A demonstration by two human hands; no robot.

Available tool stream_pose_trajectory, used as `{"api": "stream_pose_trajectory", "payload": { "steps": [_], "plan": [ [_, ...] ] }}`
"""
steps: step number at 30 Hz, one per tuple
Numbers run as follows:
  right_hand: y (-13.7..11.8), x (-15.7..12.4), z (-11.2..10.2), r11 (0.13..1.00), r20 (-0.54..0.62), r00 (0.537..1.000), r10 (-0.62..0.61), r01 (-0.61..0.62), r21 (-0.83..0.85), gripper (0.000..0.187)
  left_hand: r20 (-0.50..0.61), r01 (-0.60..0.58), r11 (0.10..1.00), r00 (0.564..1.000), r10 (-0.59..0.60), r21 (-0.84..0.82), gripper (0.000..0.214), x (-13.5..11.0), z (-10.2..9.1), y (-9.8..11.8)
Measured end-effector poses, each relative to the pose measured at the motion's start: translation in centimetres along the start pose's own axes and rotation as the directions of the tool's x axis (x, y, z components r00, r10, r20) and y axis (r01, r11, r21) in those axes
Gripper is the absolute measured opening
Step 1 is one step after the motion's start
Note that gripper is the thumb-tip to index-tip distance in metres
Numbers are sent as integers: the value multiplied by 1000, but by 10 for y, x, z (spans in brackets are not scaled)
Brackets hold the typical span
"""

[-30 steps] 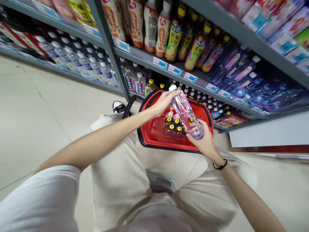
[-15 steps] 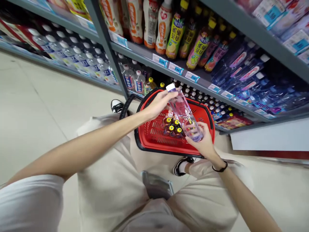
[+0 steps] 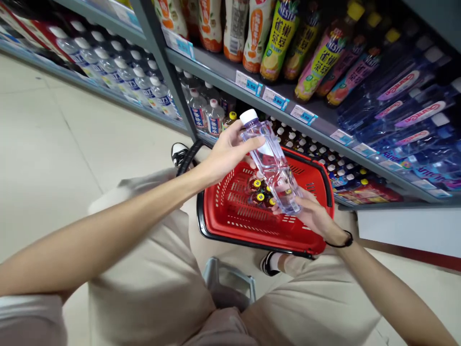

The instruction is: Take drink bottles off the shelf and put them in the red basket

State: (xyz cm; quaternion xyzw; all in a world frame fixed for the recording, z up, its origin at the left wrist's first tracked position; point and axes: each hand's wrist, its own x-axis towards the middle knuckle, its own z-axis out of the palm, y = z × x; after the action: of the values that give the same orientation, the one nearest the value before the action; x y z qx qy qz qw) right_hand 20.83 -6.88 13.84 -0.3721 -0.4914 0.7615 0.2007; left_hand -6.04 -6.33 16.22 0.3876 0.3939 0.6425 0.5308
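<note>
A clear, purple-tinted drink bottle (image 3: 272, 161) with a white cap is tilted above a red shopping basket (image 3: 234, 229). My left hand (image 3: 236, 149) grips its upper part just below the cap. Around the bottom end are the fingers of my right hand (image 3: 311, 214), thumb on the near side. Inside the basket stand several small dark bottles with yellow caps (image 3: 259, 197), partly hidden behind the clear bottle. The basket's black handle (image 3: 189, 156) sticks out at its left end.
Beyond the basket rises a grey shelf (image 3: 216, 77) with yellow tea bottles (image 3: 279, 41), orange-labelled bottles (image 3: 211, 24) and purple-labelled bottles (image 3: 406, 110) lying in a stack. White-capped water bottles (image 3: 122, 72) line the left shelf. A grey stool (image 3: 230, 283) is between my legs.
My view has come closer to the shelf. The bottle's upper end has turned slightly towards me, and my left hand now wraps further around it; both hands keep their hold.
</note>
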Motion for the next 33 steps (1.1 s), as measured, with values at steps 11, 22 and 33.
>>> {"api": "stream_pose_trajectory", "payload": {
  "steps": [11,22,33],
  "plan": [
    [-7,16,9,992,224,975,6,-33,118,42,-149,53,999,988,-52,4,26,11,5,-8],
    [3,-3,27,990,320,945,67,-102,94,46,-158,-35,999,987,36,3,27,13,20,-17],
    [7,-21,33,992,242,970,30,0,-125,46,-146,35,999,989,-32,15,29,12,21,-17]
  ]
}}
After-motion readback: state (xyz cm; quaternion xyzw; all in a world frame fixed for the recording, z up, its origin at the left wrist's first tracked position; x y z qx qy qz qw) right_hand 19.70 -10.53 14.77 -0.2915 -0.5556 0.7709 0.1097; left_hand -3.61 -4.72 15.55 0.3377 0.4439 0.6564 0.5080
